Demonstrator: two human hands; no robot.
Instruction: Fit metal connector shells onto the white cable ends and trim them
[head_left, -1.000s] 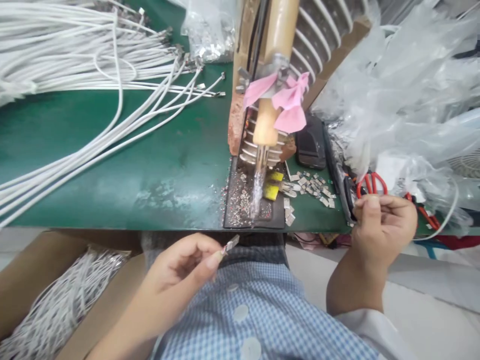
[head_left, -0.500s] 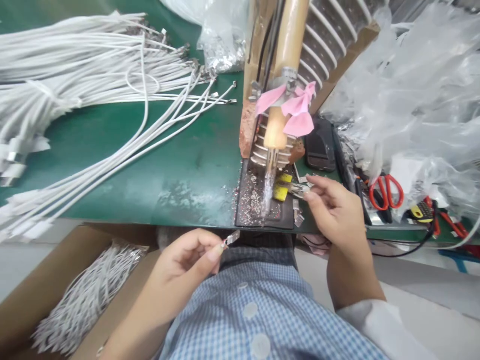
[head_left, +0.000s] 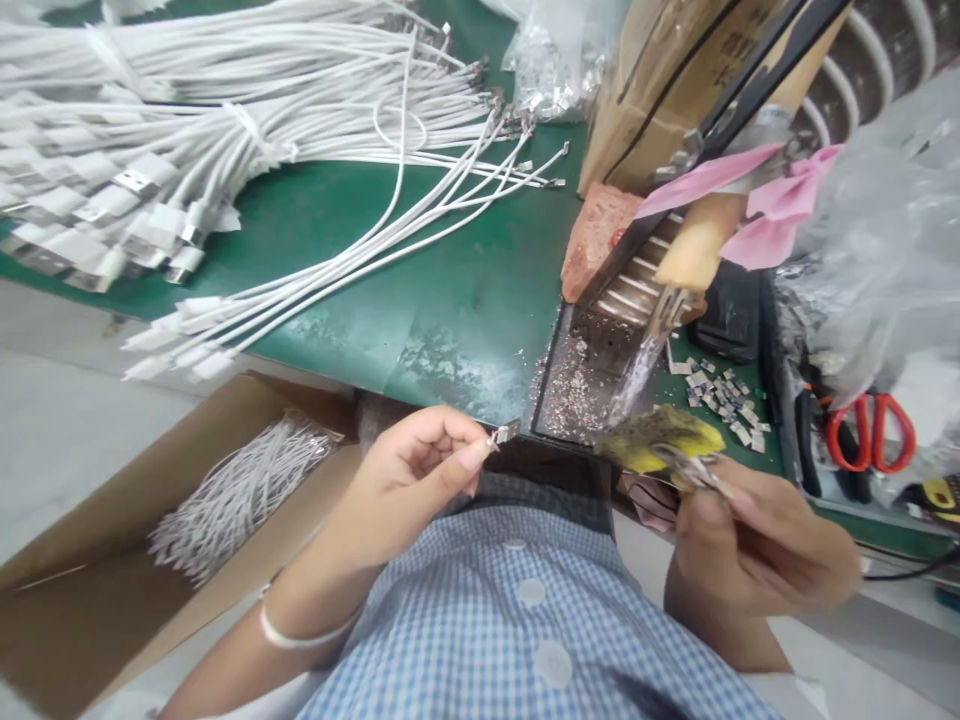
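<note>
My left hand [head_left: 431,475] pinches a small metal cable connector [head_left: 507,433] between thumb and fingertips, just in front of the table edge. In my right hand [head_left: 750,545] is a metal clip [head_left: 686,468] that grips a yellow sponge [head_left: 660,438], darkened on its left part. The sponge is beside the tip of a fixed soldering iron [head_left: 646,365], which points down over a dark tray [head_left: 551,400] strewn with solder bits. I cannot tell whether sponge and tip touch. Several loose connectors [head_left: 724,395] lie right of the iron.
White cables [head_left: 337,265] lie across the green table [head_left: 480,290], with bigger bundles behind. A brick [head_left: 596,240] props the iron's stand. Red-handled scissors [head_left: 870,435] and plastic bags [head_left: 885,270] are at the right. Below left, a cardboard box [head_left: 67,640] holds more cables.
My right hand has lifted the clip and sponge off the tray and brought them nearer, by the iron's tip. My left hand still pinches the connector. The camera view has shifted.
</note>
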